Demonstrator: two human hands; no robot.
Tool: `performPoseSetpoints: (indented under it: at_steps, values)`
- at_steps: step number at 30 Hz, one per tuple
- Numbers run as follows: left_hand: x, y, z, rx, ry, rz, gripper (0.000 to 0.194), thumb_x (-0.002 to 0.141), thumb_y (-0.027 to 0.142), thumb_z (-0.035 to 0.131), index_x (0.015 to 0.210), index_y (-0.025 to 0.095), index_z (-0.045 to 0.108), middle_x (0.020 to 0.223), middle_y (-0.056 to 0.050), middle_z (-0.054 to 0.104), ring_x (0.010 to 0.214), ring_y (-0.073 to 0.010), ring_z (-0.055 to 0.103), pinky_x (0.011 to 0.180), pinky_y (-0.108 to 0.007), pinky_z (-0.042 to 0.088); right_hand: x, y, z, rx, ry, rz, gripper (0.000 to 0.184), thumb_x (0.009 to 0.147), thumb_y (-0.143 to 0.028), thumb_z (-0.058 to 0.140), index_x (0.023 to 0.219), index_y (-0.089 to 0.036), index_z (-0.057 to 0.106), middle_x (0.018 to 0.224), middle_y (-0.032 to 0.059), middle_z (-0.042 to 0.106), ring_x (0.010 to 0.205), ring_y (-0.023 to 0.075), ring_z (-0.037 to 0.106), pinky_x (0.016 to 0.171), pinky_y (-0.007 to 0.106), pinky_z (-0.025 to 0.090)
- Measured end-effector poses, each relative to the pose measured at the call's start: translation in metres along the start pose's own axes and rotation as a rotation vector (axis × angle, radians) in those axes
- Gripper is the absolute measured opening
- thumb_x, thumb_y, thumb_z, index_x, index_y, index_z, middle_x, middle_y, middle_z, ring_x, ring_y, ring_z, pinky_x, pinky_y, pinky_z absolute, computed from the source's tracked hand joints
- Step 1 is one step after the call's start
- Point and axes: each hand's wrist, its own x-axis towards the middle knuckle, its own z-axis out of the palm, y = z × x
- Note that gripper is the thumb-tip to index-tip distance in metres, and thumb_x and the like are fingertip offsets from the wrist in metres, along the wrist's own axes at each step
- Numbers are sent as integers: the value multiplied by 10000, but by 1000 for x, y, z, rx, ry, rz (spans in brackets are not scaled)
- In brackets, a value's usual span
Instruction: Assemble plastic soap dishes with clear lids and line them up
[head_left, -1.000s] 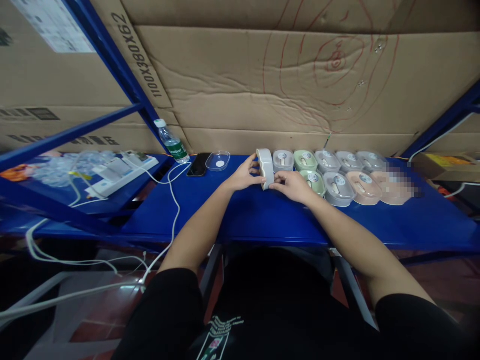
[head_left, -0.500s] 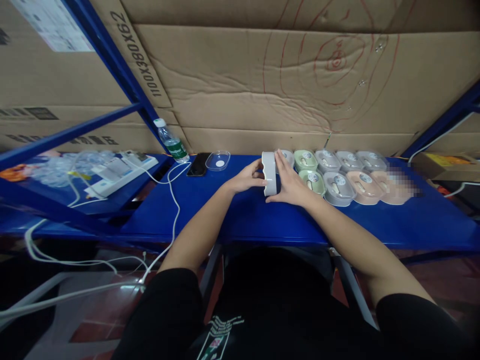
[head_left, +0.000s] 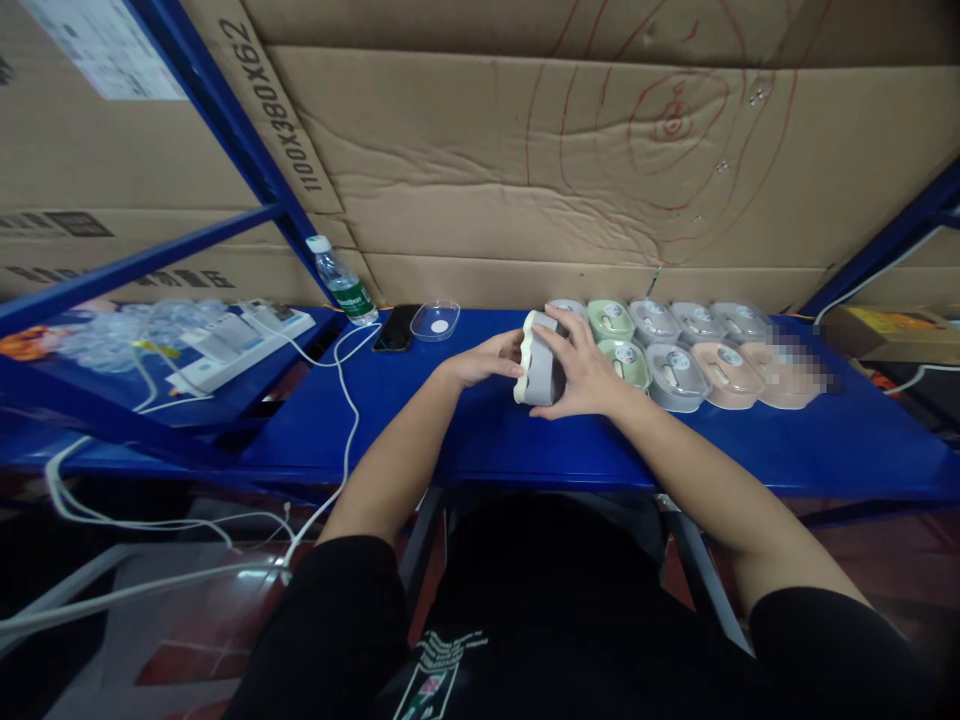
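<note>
Between my two hands, above the blue table, a grey plastic box (head_left: 541, 372) with a cream, wavy-edged side is tipped on its side. My right hand (head_left: 586, 372) wraps around its right side, thumb below and fingers over the top. At the cream edge, the fingers and thumb of my left hand (head_left: 487, 362) press on the box from the left. A clear plastic lid (head_left: 431, 325) with a white round label lies at the back of the table, to the left of my hands.
Several lidded boxes in green (head_left: 626, 365), grey (head_left: 677, 378) and pink (head_left: 726, 375) stand in two rows on the right. A black phone (head_left: 397, 330), a water bottle (head_left: 349, 290) and white cables (head_left: 352, 425) lie left. Cardboard (head_left: 450, 130) walls the back.
The box has tilted and dropped slightly toward me, so its grey side and cream wavy edge show more. Both hands have shifted with it and keep their hold.
</note>
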Motion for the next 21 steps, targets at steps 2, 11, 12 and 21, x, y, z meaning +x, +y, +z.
performPoseSetpoints:
  at_steps: [2, 11, 12, 21]
  values:
    - [-1, 0, -9, 47, 75, -7, 932, 692, 521, 931, 1496, 176, 612, 1349, -204, 726, 1297, -418, 683, 1087, -561, 536, 0, 0, -2, -16, 41, 29, 1353, 644, -727, 929, 1742, -369, 224, 1814, 141, 190, 1658, 549, 182, 1302, 788, 218]
    - [-9, 1, -32, 1122, 624, -641, 899, 810, 664, 786, 1465, 72, 614, 1429, -314, 669, 1335, -514, 633, 1117, -611, 474, 0, 0, -3, -15, 48, 34, 1352, 655, -766, 914, 1746, -371, 219, 1820, 143, 167, 1672, 521, 182, 1307, 774, 233]
    - [-9, 0, -30, 1180, 626, -687, 894, 816, 709, 767, 1438, 80, 634, 1406, -318, 681, 1327, -523, 632, 1109, -617, 473, 1, 0, -2, -9, 39, 35, 1348, 654, -764, 916, 1745, -373, 225, 1822, 141, 168, 1672, 520, 183, 1306, 774, 236]
    - [0, -28, -34, 1429, 667, -486, 509, 917, 575, 727, 1205, 159, 783, 1301, -266, 706, 1280, -491, 582, 1060, -607, 464, 0, 0, 0, 7, 26, 16, 1357, 663, -740, 923, 1750, -360, 206, 1823, 155, 177, 1675, 511, 193, 1308, 763, 243]
